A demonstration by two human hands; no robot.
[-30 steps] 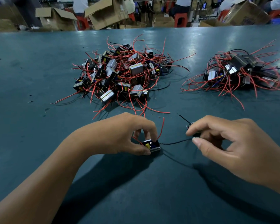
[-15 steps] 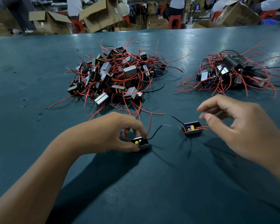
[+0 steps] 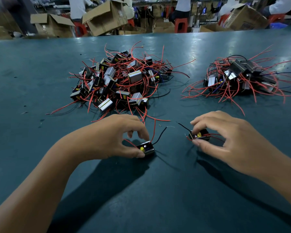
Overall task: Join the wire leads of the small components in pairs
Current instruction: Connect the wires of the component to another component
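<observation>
While left hand (image 3: 114,137) pinches one component (image 3: 145,148), right hand (image 3: 225,137) pinches another (image 3: 199,135).

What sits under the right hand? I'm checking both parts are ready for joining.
Under the right hand sits a small black component, pinched by its fingertips, with red and black leads showing. Its right end is covered.

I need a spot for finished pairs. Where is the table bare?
Bare teal tabletop left of the large wire pile, and along the near edge below both hands. Crowded between that pile and the smaller pile.
</observation>
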